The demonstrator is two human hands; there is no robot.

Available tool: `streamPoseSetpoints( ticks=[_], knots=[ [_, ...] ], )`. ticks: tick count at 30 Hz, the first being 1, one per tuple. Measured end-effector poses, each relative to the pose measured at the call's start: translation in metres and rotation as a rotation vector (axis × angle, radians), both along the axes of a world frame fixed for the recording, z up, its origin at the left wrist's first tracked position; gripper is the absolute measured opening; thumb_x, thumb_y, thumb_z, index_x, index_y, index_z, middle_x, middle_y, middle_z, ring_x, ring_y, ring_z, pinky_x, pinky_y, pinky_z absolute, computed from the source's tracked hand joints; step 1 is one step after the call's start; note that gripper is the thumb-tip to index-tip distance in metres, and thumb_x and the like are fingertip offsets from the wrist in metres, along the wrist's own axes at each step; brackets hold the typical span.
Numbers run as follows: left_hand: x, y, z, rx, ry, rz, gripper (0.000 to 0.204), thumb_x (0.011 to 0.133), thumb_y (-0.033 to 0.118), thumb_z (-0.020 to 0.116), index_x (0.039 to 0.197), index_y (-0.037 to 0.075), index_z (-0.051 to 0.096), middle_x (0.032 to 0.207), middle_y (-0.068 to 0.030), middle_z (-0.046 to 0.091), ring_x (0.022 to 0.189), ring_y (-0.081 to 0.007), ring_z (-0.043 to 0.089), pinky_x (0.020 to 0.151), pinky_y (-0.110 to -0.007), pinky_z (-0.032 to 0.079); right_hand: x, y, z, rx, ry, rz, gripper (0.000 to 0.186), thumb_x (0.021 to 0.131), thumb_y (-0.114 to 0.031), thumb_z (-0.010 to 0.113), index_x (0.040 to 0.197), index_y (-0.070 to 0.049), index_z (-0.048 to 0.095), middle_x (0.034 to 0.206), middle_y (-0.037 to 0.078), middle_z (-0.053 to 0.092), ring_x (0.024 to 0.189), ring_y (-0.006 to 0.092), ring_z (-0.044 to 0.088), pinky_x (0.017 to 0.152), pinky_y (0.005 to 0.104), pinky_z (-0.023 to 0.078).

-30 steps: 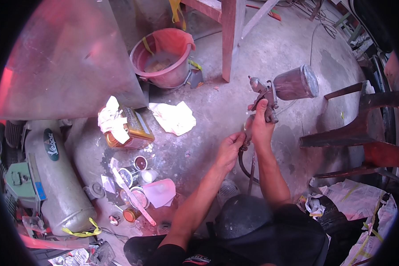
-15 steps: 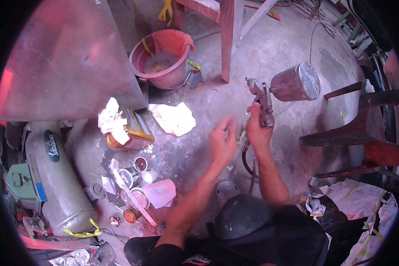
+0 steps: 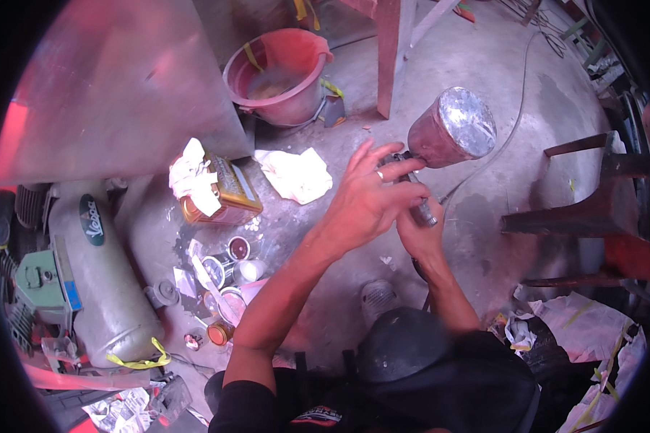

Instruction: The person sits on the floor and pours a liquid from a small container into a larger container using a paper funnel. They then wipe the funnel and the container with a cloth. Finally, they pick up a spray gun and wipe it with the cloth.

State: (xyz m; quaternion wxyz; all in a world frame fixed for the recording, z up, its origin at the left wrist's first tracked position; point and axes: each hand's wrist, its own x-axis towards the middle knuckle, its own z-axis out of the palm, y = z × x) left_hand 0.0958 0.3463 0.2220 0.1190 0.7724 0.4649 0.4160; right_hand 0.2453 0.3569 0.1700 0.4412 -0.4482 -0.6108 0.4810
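A spray gun with a dented metal cup is held up in front of me. My right hand grips it from below, with part of the grip hidden. Across the gun's body lies my left hand, which wears a ring. Its outer fingers are raised and apart, while the thumb side closes on the gun; the exact contact is hidden. A thin hose runs over the floor behind the cup.
Left of my arms stand paint cans, a jar and a rectangular tin topped with white cloth. Beyond are a crumpled cloth and a red bucket. A compressor tank lies left; a wooden chair stands right.
My left hand has moved up and right onto the spray gun, from apart beside it. The gun has turned, and its cup has shifted left.
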Motion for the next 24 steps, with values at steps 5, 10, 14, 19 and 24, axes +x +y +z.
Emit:
streamPoseSetpoints(
  ticks=[5,10,14,19,24],
  knots=[
    [-0.006,-0.008,-0.005,-0.066,-0.136,-0.051,0.025,0.075,0.011,0.074,0.099,0.016,0.07,0.113,-0.0033,0.064,0.12,-0.0364,0.046,0.099,-0.046,0.04,-0.007,-0.007,-0.008,0.04,0.061,0.062,0.026,0.082,-0.002,0.058,0.106,0.0,0.064,0.083,0.006,0.065,0.072,0.0065,0.056,0.06,0.0227,0.043],
    [-0.002,-0.01,-0.016,0.021,-0.096,-0.055,0.027,0.073,0.003,0.069,0.098,0.012,0.069,0.117,-0.0081,0.057,0.122,-0.0383,0.043,0.096,-0.044,0.043,-0.004,-0.009,-0.023,-0.038,0.086,0.063,0.018,0.08,-0.004,0.062,0.097,0.003,0.063,0.083,0.003,0.063,0.074,0.0071,0.055,0.062,0.025,0.044],
    [0.002,-0.017,-0.015,0.028,-0.079,0.058,0.032,0.073,0.003,0.067,0.103,0.012,0.069,0.125,-0.0126,0.053,0.124,-0.0377,0.043,0.098,-0.043,0.043,-0.006,-0.014,-0.029,-0.106,0.127,0.045,0.019,0.086,-0.01,0.064,0.099,0.003,0.064,0.084,0.002,0.064,0.075,0.0074,0.055,0.064,0.0251,0.044],
    [0.016,-0.053,-0.089,-0.34,-0.716,0.657,0.03,0.098,0.019,0.053,0.123,0.006,0.062,0.122,-0.0115,0.058,0.114,-0.027,0.056,0.098,-0.035,0.043,-0.034,-0.006,-0.037,-0.179,-0.017,-0.004,0.03,0.092,-0.032,0.067,0.091,-0.002,0.066,0.071,0.001,0.059,0.061,0.0072,0.054,0.053,0.0259,0.042],
    [0.04,-0.083,-0.192,-1.142,-1.527,0.293,0.029,0.102,0.025,0.049,0.116,0.003,0.062,0.102,-0.0046,0.065,0.092,-0.016,0.062,0.084,-0.033,0.048,-0.059,0.003,-0.07,-0.239,-0.128,0.0,0.042,0.092,-0.042,0.066,0.092,0.0,0.066,0.072,0.001,0.058,0.065,0.0086,0.05,0.058,0.0283,0.042]
  ],
)
